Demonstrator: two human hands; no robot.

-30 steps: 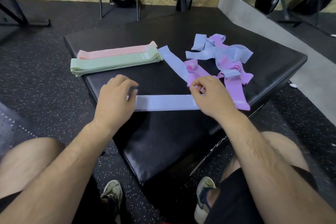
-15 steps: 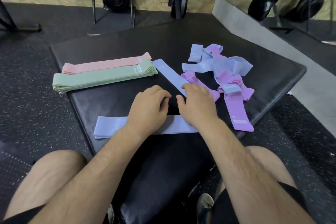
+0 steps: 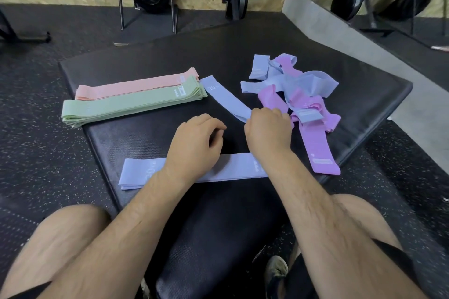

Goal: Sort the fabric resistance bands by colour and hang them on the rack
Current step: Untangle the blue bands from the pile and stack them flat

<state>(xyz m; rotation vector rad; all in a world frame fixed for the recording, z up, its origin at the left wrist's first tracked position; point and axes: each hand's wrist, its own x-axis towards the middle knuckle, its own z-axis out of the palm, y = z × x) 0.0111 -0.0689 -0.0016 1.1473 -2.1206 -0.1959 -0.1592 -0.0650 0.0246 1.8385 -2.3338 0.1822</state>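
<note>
1. Two sorted piles lie on the left of the desk (image 3: 364,94): a pink stack (image 3: 136,86) and a green stack (image 3: 131,105). Their layers are too fine to count.
2. The left hand (image 3: 194,143) is loosely curled and holds nothing, with its wrist across the flat blue band (image 3: 233,166).
3. The right hand (image 3: 267,131) pinches the near end of the slanted blue band (image 3: 226,98). It looks soft, light and limp, so an end is probably the best hold.
4. One tangled pile (image 3: 291,90) mixes blue and purple bands, and I cannot count them.

Soft even indoor light, slight motion blur, wide-angle edge distortion
</note>
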